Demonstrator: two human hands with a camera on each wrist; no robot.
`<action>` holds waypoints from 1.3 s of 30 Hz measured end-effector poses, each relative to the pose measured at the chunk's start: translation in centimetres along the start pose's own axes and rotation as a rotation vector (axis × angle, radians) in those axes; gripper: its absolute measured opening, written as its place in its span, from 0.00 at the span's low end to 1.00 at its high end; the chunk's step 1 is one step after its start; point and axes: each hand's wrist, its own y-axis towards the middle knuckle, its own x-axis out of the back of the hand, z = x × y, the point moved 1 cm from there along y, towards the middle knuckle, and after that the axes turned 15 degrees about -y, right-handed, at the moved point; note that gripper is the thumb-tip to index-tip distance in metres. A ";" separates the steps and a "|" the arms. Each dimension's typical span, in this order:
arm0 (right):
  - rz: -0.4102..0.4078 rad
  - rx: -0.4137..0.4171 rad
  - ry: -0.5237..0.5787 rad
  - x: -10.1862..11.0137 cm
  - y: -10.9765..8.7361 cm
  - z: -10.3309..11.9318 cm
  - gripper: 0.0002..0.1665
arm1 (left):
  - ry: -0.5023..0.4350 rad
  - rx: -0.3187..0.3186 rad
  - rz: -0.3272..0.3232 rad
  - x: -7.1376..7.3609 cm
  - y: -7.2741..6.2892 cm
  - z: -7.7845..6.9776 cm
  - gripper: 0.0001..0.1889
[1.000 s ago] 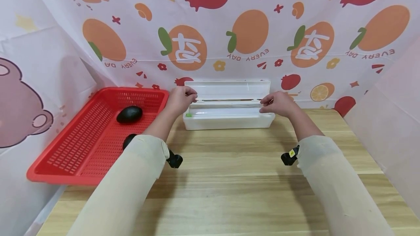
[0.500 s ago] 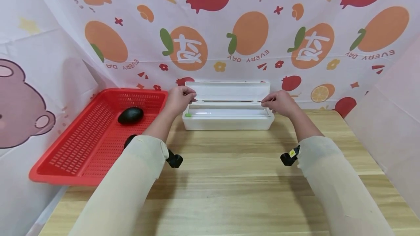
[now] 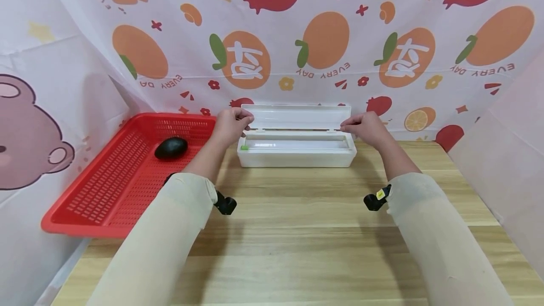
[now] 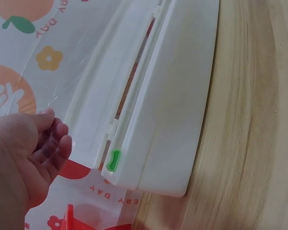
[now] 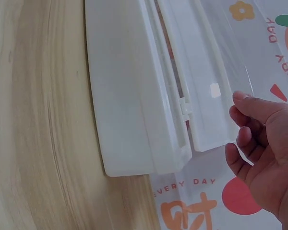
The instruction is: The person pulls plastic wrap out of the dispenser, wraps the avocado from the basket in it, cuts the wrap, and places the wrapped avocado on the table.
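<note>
A long white cling film dispenser box (image 3: 297, 158) stands at the back of the table, its lid (image 3: 297, 116) raised against the backdrop. Inside lies a pale roll, and a green slider (image 4: 114, 160) sits at the box's left end. Clear cling film (image 5: 244, 72) shows as faint glints and a thin edge by the fingertips. My left hand (image 3: 228, 127) pinches the film between thumb and forefinger at the lid's left end. At the right end, my right hand (image 3: 369, 127) pinches it likewise, its other fingers loosely curled.
To the left, a red plastic basket (image 3: 114, 221) holds a dark, glossy oval object (image 3: 171, 148); another dark one is mostly hidden behind my left sleeve. A fruit-print sheet (image 3: 280, 51) hangs right behind the box. The wooden table (image 3: 297, 240) spreads in front.
My right hand has risen slightly from the box's right rim, its thumb and forefinger closing together. My left hand stays near the lid's left end. The head view has shifted a little.
</note>
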 end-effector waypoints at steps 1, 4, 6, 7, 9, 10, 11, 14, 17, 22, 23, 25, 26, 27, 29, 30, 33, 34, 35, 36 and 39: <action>-0.001 -0.001 0.004 0.1 0.0 0.0 0.15 | 0.000 -0.004 -0.003 0.0 0.0 -0.1 0.12; 0.004 -0.008 0.015 0.3 0.0 0.1 0.15 | 0.013 -0.017 -0.011 0.0 0.0 -0.2 0.12; 0.003 -0.014 0.022 0.4 -0.1 0.2 0.14 | 0.028 -0.034 -0.020 0.1 0.0 -0.2 0.12; 0.004 -0.018 0.026 0.5 -0.2 0.3 0.15 | 0.035 -0.041 -0.026 0.1 0.0 -0.2 0.11; 0.006 -0.022 0.030 0.7 -0.3 0.4 0.16 | 0.044 -0.052 -0.034 0.2 0.0 -0.2 0.11; 0.004 -0.024 0.027 0.8 -0.3 0.5 0.16 | 0.049 -0.059 -0.036 0.3 0.0 -0.2 0.12; 0.002 -0.026 0.025 0.9 -0.4 0.6 0.17 | 0.056 -0.067 -0.038 0.3 0.0 -0.3 0.12; -0.002 -0.031 0.022 1.1 -0.4 0.8 0.17 | 0.063 -0.083 -0.038 0.5 0.0 -0.4 0.12; -0.017 -0.033 0.029 1.2 -0.4 1.0 0.17 | 0.059 -0.088 -0.038 0.7 -0.2 -0.7 0.12; -0.043 -0.028 0.047 1.5 -0.7 1.5 0.17 | 0.037 -0.064 -0.043 0.9 -0.5 -1.2 0.12; -0.047 -0.029 0.050 1.5 -0.7 1.5 0.17 | 0.038 -0.061 -0.044 1.0 -0.5 -1.3 0.12; -0.054 -0.032 0.054 1.6 -0.8 1.6 0.18 | 0.034 -0.060 -0.044 1.0 -0.5 -1.5 0.13; -0.060 -0.032 0.055 1.7 -0.8 1.6 0.18 | 0.036 -0.064 -0.043 1.0 -0.5 -1.6 0.13; -0.066 -0.032 0.055 1.7 -0.8 1.6 0.18 | 0.038 -0.068 -0.042 0.9 -0.5 -1.7 0.14; -0.078 -0.031 0.052 1.8 -0.8 1.6 0.17 | 0.037 -0.070 -0.042 0.9 -0.5 -1.9 0.14; -0.083 -0.028 0.050 1.9 -0.8 1.7 0.18 | 0.039 -0.069 -0.044 0.9 -0.5 -2.1 0.14; -0.097 -0.023 0.041 2.1 -0.8 1.8 0.17 | 0.045 -0.074 -0.053 0.9 -0.4 -2.4 0.14; -0.099 -0.023 0.039 2.3 -0.8 1.8 0.18 | 0.044 -0.076 -0.056 0.9 -0.4 -2.5 0.14; -0.100 -0.024 0.037 2.4 -0.8 1.9 0.18 | 0.045 -0.085 -0.062 0.9 -0.3 -2.7 0.14; -0.102 -0.025 0.038 2.6 -0.7 2.0 0.18 | 0.050 -0.100 -0.065 0.9 -0.3 -2.8 0.14; -0.100 -0.035 0.040 3.1 -0.6 2.3 0.19 | 0.061 -0.125 -0.071 1.0 -0.2 -3.3 0.13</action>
